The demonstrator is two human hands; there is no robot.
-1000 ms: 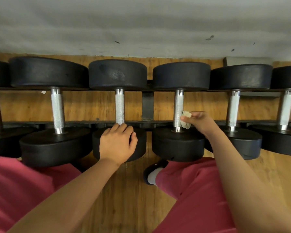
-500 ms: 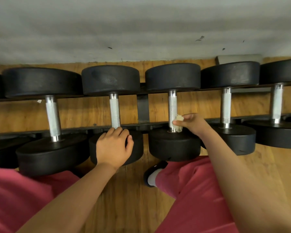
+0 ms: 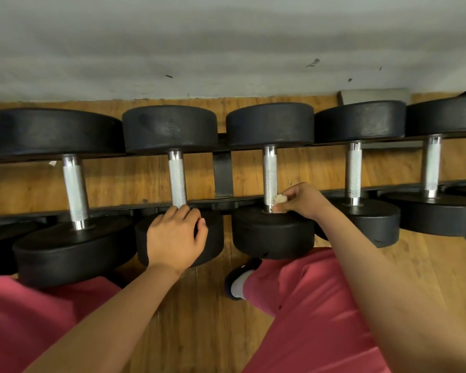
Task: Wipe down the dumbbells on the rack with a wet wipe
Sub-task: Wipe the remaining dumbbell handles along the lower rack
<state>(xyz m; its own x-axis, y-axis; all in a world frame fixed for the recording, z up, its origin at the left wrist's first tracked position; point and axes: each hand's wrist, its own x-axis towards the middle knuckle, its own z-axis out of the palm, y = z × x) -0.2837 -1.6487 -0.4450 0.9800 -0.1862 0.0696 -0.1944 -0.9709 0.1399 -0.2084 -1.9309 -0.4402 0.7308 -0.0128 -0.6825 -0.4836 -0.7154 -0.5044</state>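
Observation:
Several black dumbbells with knurled silver handles lie across the black rack. My right hand pinches a crumpled whitish wet wipe against the bottom of the handle of the middle dumbbell, just above its near weight head. My left hand rests on the near head of the neighbouring dumbbell to the left, fingers curled over its top edge.
More dumbbells sit on the rack to the left and right. A grey wall rises behind the rack. Wooden floor lies below, with my red-trousered legs and one dark shoe close to the rack.
My right hand has slid the wipe down the middle handle to its lower end. The left hand stays on the neighbouring dumbbell's head. The view has shifted slightly.

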